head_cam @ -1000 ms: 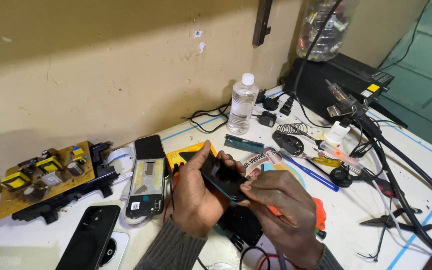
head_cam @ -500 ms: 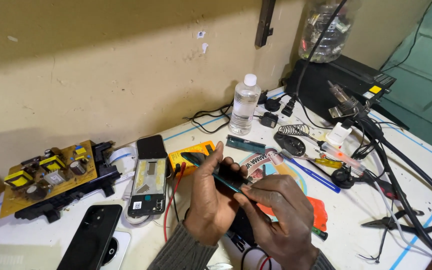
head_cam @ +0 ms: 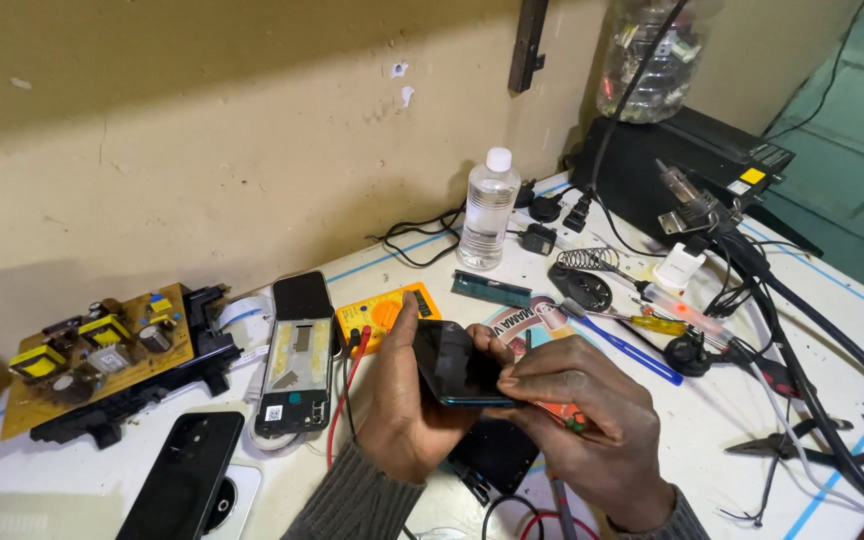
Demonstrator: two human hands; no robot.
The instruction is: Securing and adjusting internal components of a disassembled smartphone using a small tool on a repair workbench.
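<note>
- Left hand (head_cam: 402, 420): fingers curled around dark phone (head_cam: 457, 365), near table (head_cam: 712, 420) front edge.
- Right hand (head_cam: 577, 425): fingertips pinching phone's lower edge.
- Yellow multimeter (head_cam: 384, 313): just behind.

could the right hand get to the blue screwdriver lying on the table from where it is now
Probably yes. The right hand sits just beside the blue screwdriver, which lies bare on the table with nothing over it. But it is pinching the dark phone with the left hand, so it must let go first.
</note>
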